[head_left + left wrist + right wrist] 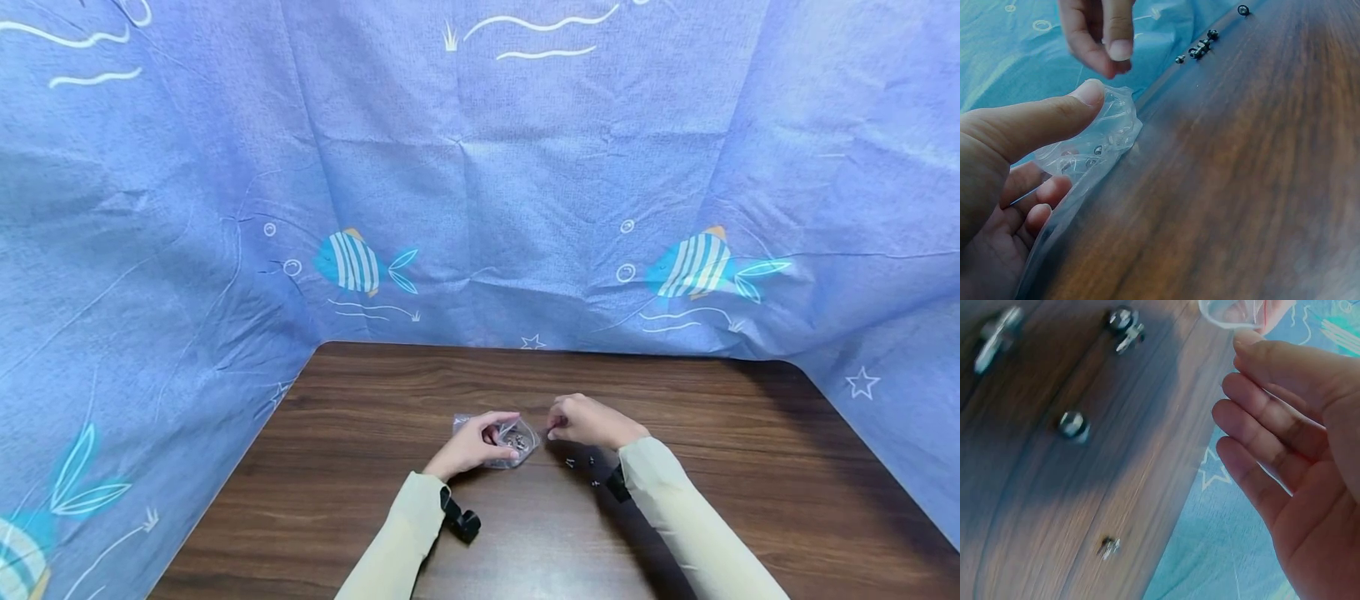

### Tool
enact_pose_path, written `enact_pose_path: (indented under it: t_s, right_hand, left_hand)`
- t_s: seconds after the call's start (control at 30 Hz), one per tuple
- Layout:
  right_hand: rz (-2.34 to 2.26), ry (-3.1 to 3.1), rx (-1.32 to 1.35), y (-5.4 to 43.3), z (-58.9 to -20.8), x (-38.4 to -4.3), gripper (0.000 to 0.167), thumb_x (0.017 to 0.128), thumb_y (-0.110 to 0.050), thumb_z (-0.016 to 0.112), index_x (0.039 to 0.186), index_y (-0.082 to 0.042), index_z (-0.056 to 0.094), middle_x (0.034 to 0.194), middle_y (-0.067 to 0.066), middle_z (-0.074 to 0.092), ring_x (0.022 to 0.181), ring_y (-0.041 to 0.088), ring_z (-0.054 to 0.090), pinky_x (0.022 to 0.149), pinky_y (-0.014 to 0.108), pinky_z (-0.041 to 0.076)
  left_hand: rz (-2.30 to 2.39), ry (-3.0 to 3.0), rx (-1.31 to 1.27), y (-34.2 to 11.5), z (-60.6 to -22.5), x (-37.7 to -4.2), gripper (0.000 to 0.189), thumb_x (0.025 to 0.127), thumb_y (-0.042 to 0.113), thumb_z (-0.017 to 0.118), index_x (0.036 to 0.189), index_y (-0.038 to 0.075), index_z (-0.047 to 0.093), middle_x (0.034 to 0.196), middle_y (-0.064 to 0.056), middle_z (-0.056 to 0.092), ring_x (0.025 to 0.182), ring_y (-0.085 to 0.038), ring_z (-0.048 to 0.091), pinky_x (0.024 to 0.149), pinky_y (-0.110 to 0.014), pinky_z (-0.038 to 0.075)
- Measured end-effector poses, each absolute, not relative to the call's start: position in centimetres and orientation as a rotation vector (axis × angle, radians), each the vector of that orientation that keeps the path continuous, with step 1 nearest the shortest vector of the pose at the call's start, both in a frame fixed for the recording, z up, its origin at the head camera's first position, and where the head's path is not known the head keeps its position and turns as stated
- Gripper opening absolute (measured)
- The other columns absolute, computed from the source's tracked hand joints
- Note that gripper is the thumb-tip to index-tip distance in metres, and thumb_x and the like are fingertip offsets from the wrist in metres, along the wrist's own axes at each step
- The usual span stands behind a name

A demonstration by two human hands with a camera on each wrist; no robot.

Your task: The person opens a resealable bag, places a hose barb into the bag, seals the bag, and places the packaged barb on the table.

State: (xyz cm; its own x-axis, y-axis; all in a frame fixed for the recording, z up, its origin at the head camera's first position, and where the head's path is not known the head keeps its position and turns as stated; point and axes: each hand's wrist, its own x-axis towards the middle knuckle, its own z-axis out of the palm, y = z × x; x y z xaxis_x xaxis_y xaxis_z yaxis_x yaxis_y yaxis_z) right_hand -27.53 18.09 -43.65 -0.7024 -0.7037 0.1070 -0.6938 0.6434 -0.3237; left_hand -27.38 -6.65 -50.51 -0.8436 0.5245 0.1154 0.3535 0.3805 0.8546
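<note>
Clear plastic may flex, so I'd steady the bag (525,438) my left hand (468,446) grips and move my right hand (590,422) slowly; I can't tell whether its fingertips pinch anything.

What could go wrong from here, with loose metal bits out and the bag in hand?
1. Small shiny metal pieces lie loose on the dark brown wooden table near the right hand; a brush of that hand or its sleeve might scatter them.
2. The left hand holds a clear, crumpled plastic bag with small metal pieces inside; if its mouth is open, a tilt could spill them.
</note>
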Motion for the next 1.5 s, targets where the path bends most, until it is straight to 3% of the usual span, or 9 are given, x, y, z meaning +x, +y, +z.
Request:
enact_pose_path:
  t_s: [0.7, 1.17, 1.5]
  right_hand:
    - [-0.582, 2.689, -0.953, 21.8, -44.0, -26.9, 0.008, 0.082, -0.017, 0.075, 0.085, -0.01, 0.073, 0.08, -0.006, 0.069, 0.072, 0.0, 0.059, 0.066, 0.021, 0.05]
    - [-0.522, 2.68, -0.859, 22.7, -44.1, -26.1, 0.019, 0.076, -0.028, 0.08, 0.077, -0.014, 0.067, 0.072, -0.01, 0.061, 0.063, 0.001, 0.05, 0.059, 0.021, 0.044]
    - [-0.486, 2.679, -0.832, 22.5, -44.0, -25.8, 0.018, 0.077, -0.023, 0.079, 0.072, -0.016, 0.064, 0.067, -0.011, 0.055, 0.058, 0.002, 0.045, 0.054, 0.021, 0.041]
  left_hand:
    - [1.424, 2.485, 0.789, -6.7, -50.6, -27.4, 0.059, 0.079, 0.023, 0.08, 0.134, 0.015, 0.058, 0.078, 0.004, 0.053, 0.068, -0.005, 0.047, 0.061, -0.019, 0.041]
    - [1.459, 2.455, 0.792, -6.7, -50.5, -27.4, 0.059, 0.079, 0.022, 0.08, 0.133, 0.015, 0.058, 0.078, 0.001, 0.055, 0.067, -0.006, 0.047, 0.059, -0.02, 0.041]
    - [1.435, 2.476, 0.767, -6.6, -50.6, -27.4, 0.059, 0.079, 0.024, 0.08, 0.133, 0.017, 0.058, 0.079, 0.004, 0.054, 0.069, -0.005, 0.048, 0.06, -0.019, 0.041]
